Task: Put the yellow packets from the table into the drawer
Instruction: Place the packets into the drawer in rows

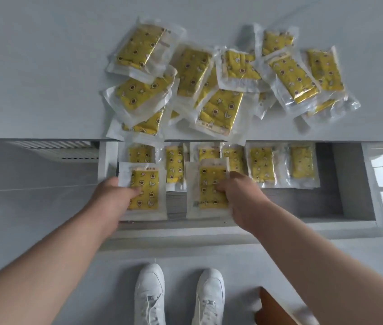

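A loose heap of several yellow packets (211,78) in clear wrappers lies on the white table (33,66). Below the table's front edge the drawer (340,184) stands pulled out, with a back row of several yellow packets (262,164) lying flat in it. My left hand (115,191) grips one yellow packet (147,184) over the drawer's left front part. My right hand (239,191) grips another yellow packet (209,181) just to the right of it. Both packets are held flat, low in the drawer.
The drawer's right part (322,202) shows bare grey floor. My two white shoes (178,294) stand on the pale floor below the drawer front. A brown object (272,308) sits at the bottom right. Some packets (138,127) overhang the table's front edge.
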Demonstrator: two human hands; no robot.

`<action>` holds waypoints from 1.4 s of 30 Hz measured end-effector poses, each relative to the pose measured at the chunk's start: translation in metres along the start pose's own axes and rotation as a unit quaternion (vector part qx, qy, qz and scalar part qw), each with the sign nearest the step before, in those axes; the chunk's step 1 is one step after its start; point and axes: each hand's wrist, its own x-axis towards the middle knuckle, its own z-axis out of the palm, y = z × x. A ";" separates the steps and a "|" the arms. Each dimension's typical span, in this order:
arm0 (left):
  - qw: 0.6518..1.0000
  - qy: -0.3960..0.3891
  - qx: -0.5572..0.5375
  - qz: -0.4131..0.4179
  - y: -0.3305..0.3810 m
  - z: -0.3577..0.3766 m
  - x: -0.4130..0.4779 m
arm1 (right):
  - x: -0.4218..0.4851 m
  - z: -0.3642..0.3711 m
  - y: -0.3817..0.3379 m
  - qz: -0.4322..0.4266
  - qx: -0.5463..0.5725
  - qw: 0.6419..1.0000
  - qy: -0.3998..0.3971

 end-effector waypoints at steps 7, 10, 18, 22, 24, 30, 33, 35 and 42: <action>0.988 0.125 0.056 0.064 0.012 0.020 0.041 | 0.039 0.045 -0.024 -0.034 -0.054 0.997 0.032; 0.980 0.166 0.085 0.074 0.019 0.027 0.040 | 0.045 0.055 -0.027 -0.049 -0.072 0.995 0.046; 0.965 0.199 0.163 0.058 0.035 0.035 0.032 | 0.045 0.074 -0.024 -0.070 -0.092 0.992 0.058; 0.960 0.199 0.190 0.051 0.036 0.036 0.032 | 0.042 0.083 -0.028 -0.078 -0.096 0.990 0.060; 0.955 0.203 0.207 0.062 0.035 0.038 0.034 | 0.042 0.087 -0.030 -0.094 -0.108 0.987 0.073; 0.938 0.228 0.223 0.137 0.026 0.043 0.033 | 0.039 0.098 -0.030 -0.204 -0.240 0.943 0.102; 0.888 0.226 0.325 0.235 0.017 0.040 0.033 | 0.035 0.102 -0.027 -0.278 -0.382 0.876 0.100; 0.862 0.201 0.383 0.264 0.015 0.036 0.037 | 0.031 0.097 -0.026 -0.307 -0.449 0.835 0.078; 0.764 0.154 0.557 0.287 0.014 0.024 0.039 | 0.032 0.082 -0.005 -0.395 -0.570 0.717 0.074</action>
